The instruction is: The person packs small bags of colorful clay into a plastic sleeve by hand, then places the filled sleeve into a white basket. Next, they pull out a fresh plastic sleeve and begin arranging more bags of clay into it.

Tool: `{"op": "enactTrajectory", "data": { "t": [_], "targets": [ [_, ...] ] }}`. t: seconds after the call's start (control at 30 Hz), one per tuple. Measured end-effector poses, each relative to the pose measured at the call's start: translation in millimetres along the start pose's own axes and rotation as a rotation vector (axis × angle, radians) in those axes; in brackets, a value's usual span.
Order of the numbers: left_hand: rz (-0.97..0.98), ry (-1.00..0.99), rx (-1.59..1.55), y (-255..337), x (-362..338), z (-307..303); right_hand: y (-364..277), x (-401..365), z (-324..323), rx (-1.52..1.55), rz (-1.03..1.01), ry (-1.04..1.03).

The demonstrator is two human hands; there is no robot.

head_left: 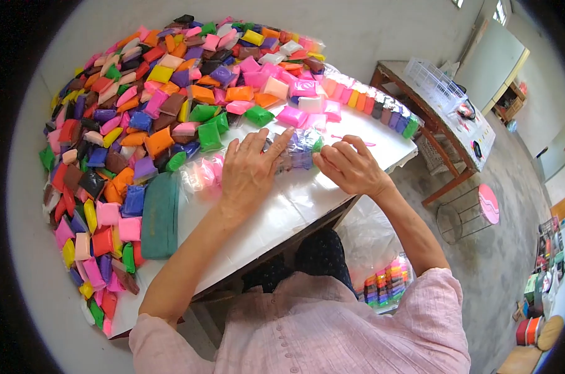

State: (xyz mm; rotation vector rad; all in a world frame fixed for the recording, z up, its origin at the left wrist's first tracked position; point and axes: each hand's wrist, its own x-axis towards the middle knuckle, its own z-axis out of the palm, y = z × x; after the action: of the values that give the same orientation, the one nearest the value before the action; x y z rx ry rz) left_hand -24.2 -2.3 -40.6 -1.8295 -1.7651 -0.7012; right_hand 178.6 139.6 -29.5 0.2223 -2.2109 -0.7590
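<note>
A long clear plastic bag (300,159) with soft coloured packets in it lies across the white tabletop (257,234). Blue, purple and green show at its right end, and pink packets (206,173) show to the left of my wrist. My left hand (248,171) lies over the bag's middle, fingers stretched out, hiding part of it. At the green end, my right hand (352,167) has its fingers bent together in a pinch on the plastic. Beyond my fingers lie loose pink packets (307,112) and green packets (211,134).
A large heap of small wrapped packets (151,112) covers the table's left and back. A filled row of coloured packets (376,106) lies at the back right. A teal case (160,215) sits left of my arm. Filled bags (385,283) rest below, near a stool (487,204).
</note>
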Motion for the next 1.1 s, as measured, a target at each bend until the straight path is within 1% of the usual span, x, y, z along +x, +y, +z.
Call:
{"op": "enactTrajectory", "data": {
  "t": [0.13, 0.23, 0.43, 0.53, 0.63, 0.7, 0.8, 0.9, 1.0, 1.03, 1.1],
  "targets": [
    [0.054, -0.038, 0.060, -4.8, -2.4, -2.4, 0.3, -1.6, 4.7, 0.008, -0.019, -0.003],
    [0.050, -0.066, -0.010, -6.3, -1.7, -5.3, 1.1, -1.4, 6.6, 0.018, -0.040, -0.012],
    [0.080, -0.138, -0.049, -5.7, -0.4, -22.5, 3.2, 0.5, 8.9, 0.056, -0.056, -0.017],
    [0.052, -0.070, -0.125, -4.7, 0.3, -21.2, 2.9, 0.5, 10.3, 0.062, -0.054, -0.040],
    [-0.038, -0.047, -0.149, -5.0, -0.6, -6.7, 3.1, 1.0, 11.2, 0.062, -0.048, -0.058],
    [-0.024, -0.027, -0.122, -4.7, -1.0, -4.5, 2.9, 1.0, 11.7, 0.058, -0.038, -0.074],
    [-0.031, -0.015, -0.139, -5.2, 0.6, -3.9, 8.8, 1.8, 10.9, 0.161, 0.008, -0.029],
    [-0.041, -0.004, -0.157, -4.2, 1.5, -4.5, 9.9, -0.8, 4.2, 0.353, 0.141, -0.006],
    [-0.034, 0.024, -0.154, -3.1, 1.4, -4.4, 19.2, 0.3, -4.3, 0.444, 0.368, 0.069],
    [-0.030, 0.036, -0.151, -2.6, 1.4, -4.4, 20.3, 3.5, -7.4, 0.454, 0.448, 0.030],
    [-0.047, 0.016, -0.150, -1.0, 2.0, -6.0, 21.2, 22.6, -2.8, 0.422, 0.430, 0.048]
  ]
}}
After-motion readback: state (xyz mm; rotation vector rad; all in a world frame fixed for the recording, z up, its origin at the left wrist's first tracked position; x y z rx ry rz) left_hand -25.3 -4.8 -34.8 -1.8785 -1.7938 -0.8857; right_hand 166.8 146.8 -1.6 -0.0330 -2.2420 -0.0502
